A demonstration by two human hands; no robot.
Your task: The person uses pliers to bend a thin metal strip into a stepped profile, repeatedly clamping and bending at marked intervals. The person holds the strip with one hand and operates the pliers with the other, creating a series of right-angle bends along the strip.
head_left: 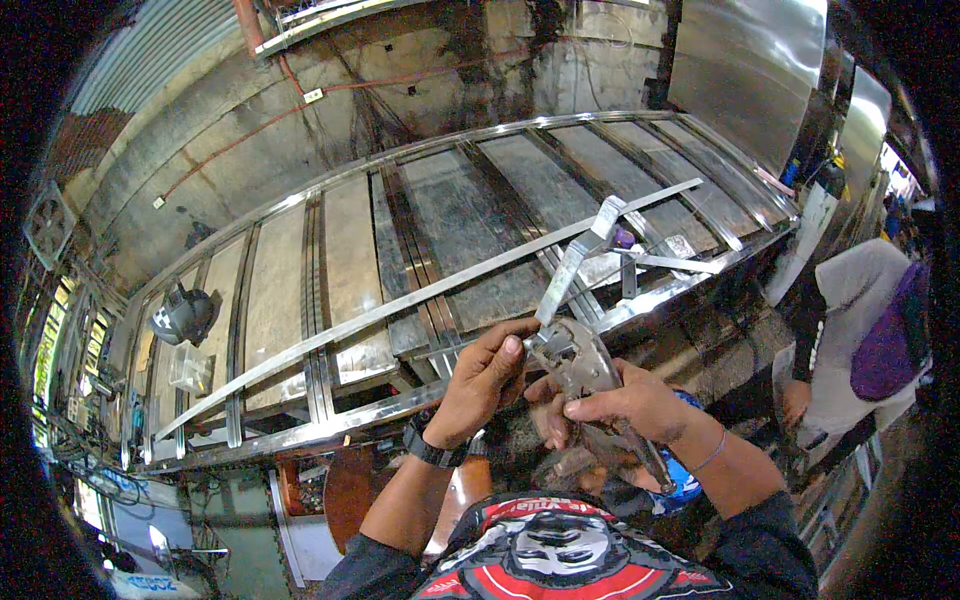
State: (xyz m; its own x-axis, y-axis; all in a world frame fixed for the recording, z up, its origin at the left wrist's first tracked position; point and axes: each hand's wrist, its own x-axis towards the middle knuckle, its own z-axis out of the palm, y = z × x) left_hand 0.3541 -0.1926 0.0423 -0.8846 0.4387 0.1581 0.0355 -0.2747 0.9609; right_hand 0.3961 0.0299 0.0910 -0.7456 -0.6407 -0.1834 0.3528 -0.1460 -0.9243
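Note:
My right hand [640, 400] is wrapped round a pair of worn locking pliers [588, 370], which I hold in front of my chest. At the jaws sits the lower end of a bent flat metal strip [570, 275]; it rises away from me above the near edge of the metal frame [375, 415]. With thumb and fingers closed, my left hand [482, 385] pinches the strip's end beside the jaws. Part of that grip is hidden by my fingers. A long, thin metal bar [420, 295] lies slantwise across the frame, beyond both hands.
Beyond the strip, short metal pieces [670, 263] and a purple item [624, 238] lie on the frame. A dark helmet [185, 315] and a clear plastic container [190, 368] are at the left. Another person [860, 330] stands at the right. A concrete wall [400, 90] runs behind.

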